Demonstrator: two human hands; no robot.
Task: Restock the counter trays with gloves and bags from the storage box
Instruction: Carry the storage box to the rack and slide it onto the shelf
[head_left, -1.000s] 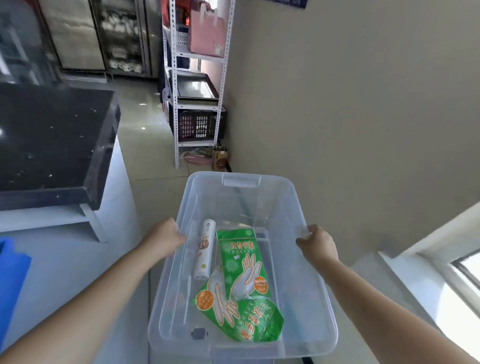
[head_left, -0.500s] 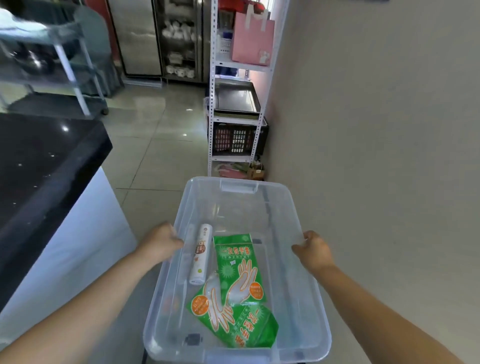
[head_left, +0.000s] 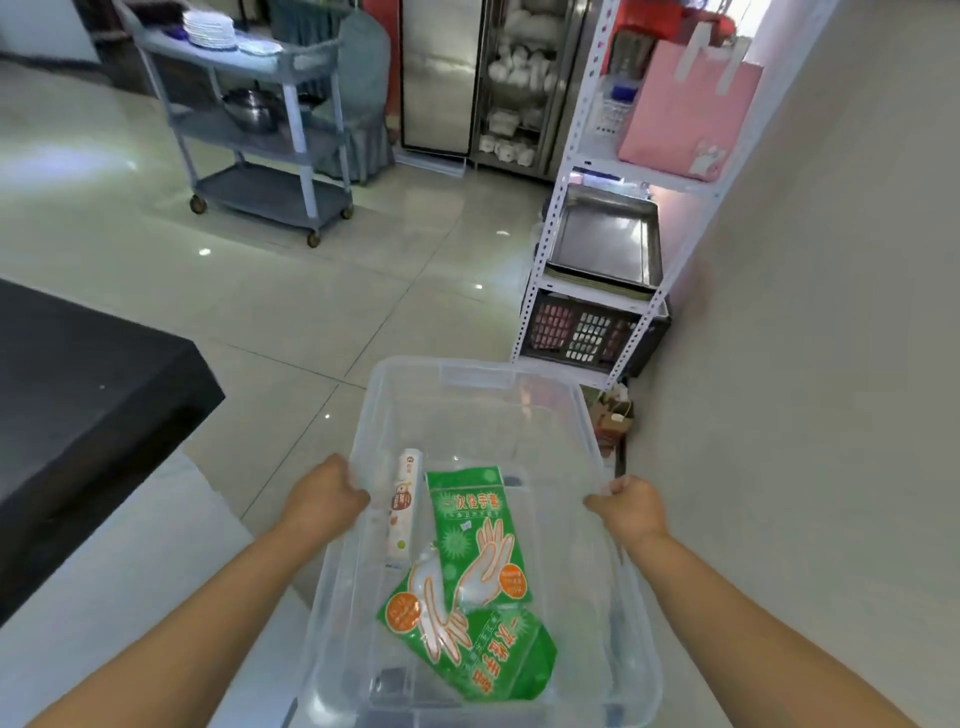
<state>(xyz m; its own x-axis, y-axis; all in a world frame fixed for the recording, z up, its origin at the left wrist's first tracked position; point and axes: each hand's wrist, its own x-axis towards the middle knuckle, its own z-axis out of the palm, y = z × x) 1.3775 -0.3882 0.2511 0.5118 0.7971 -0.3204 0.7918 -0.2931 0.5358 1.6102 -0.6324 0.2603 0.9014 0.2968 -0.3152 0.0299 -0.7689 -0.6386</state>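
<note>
Head view: one camera, looking down over both forearms.
Storage box: one clear plastic storage box (head_left: 470, 371), open-topped, carried above the tiled floor; every place below is told from it.
Left grip (head_left: 324, 496): clenched over the box's left rim, fingers curled down inside the wall.
Right grip (head_left: 631, 506): clenched on the box's right rim, opposite the left one.
Glove packets: two green printed packets of disposable gloves (head_left: 478, 525) lie flat on the box floor; the far one lies roughly along the box's length, the near one (head_left: 498, 660) is skewed and tucked partly under it.
Bag roll: one slim white roll of bags (head_left: 404, 506) lies in the box by its left wall, just beside the far packet.
Table: one black-topped table (head_left: 78, 389) stands left of the box.
Cart: one grey wheeled cart with three shelves (head_left: 270, 119), far beyond the box to the left, carrying a stack of white plates.
Rack: one white metal rack (head_left: 566, 171) beyond the box's far right corner, against the wall, holding one pink paper bag (head_left: 685, 109), one metal tray (head_left: 605, 234) and one black crate (head_left: 587, 332).
</note>
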